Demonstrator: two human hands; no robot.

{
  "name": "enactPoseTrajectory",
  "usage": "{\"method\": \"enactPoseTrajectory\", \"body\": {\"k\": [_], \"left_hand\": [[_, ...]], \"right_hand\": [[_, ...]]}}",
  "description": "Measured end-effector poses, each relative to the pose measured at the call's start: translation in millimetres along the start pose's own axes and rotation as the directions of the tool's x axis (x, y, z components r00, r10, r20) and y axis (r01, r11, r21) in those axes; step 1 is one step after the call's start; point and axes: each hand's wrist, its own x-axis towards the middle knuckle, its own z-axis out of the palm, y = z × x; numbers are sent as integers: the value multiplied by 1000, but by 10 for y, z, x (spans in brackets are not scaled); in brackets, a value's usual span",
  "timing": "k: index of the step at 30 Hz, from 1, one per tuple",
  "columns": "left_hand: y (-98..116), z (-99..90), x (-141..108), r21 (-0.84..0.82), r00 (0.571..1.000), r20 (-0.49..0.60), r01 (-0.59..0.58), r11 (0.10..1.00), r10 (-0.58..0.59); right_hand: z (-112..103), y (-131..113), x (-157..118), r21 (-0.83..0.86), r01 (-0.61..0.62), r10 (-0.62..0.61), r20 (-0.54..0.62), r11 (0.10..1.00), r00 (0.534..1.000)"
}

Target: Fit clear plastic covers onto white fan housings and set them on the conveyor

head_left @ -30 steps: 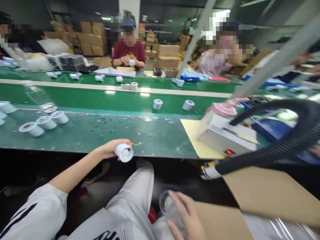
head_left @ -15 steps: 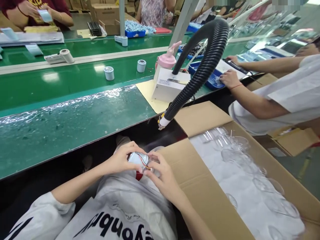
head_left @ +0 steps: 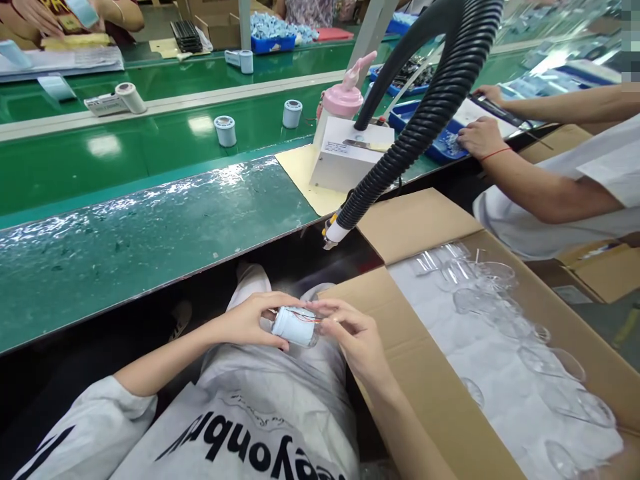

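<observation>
Above my lap, my left hand (head_left: pixel 265 320) is wrapped round a light blue cylindrical housing (head_left: pixel 295 325), thumb below and fingers over its top. The housing lies tilted on its side, and thin red and dark wires (head_left: pixel 304 315) run along it towards its right end. My right hand (head_left: pixel 353 330) is closed at that end, with thumb and fingertips pinched at the wires. A clear plastic part (head_left: pixel 314 339) shows at the housing's right end, partly hidden by my fingers.
A black flexible hose (head_left: pixel 415 147) with a white nozzle (head_left: pixel 334 233) arches from a white box (head_left: pixel 345 157) beside a pink-topped bottle (head_left: pixel 343 100). Right, a carton (head_left: pixel 410 360) holds clear plastic pieces. Blue-white cylinders (head_left: pixel 225 131) stand on the green belt (head_left: pixel 165 147). A co-worker's hand (head_left: pixel 483 138) is at right.
The housing has turned so more of its blue side shows, and has shifted slightly right. My right hand has moved right, with its fingers now at the wires. The view has shifted slightly.
</observation>
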Motion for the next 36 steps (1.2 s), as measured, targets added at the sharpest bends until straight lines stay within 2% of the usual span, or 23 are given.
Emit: {"method": "enactPoseTrajectory", "body": {"k": [3, 5, 7, 10, 12, 17, 23, 30, 36], "left_hand": [[45, 58, -26, -211, 987, -49, 140, 967, -154], [75, 78, -43, -288, 979, -37, 182, 940, -201], [107, 75, -55, -256, 984, -39, 159, 954, -175], [157, 41, -64, -113, 996, -63, 50, 992, -57], [181, 17, -73, -45, 999, -50, -6, 999, 3], [176, -2, -111, 10, 997, 12, -79, 997, 79], [128, -3, -139, 99, 972, 20, -236, 967, 235], [134, -25, -159, 115, 972, 37, -236, 965, 233], [120, -26, -151, 114, 972, 39, -236, 965, 233]], "right_hand": [[-29, -1, -68, -175, 126, -109, 104, 976, 989], [-42, -1, -119, -288, 208, -171, 148, 935, 974], [-55, -3, -154, -314, 249, -205, 166, 916, 965], [-76, -15, -162, -303, 250, -207, 168, 920, 964], [-88, -31, -152, -284, 217, -175, 168, 934, 970], [-90, -93, -131, -176, 84, -51, 184, 981, 982], [-71, -128, -123, -40, -21, 29, 193, 999, 981], [-46, -94, -126, 106, -237, 214, 192, 966, 958], [-1, -41, -113, 198, -312, 277, 187, 929, 943]]}}
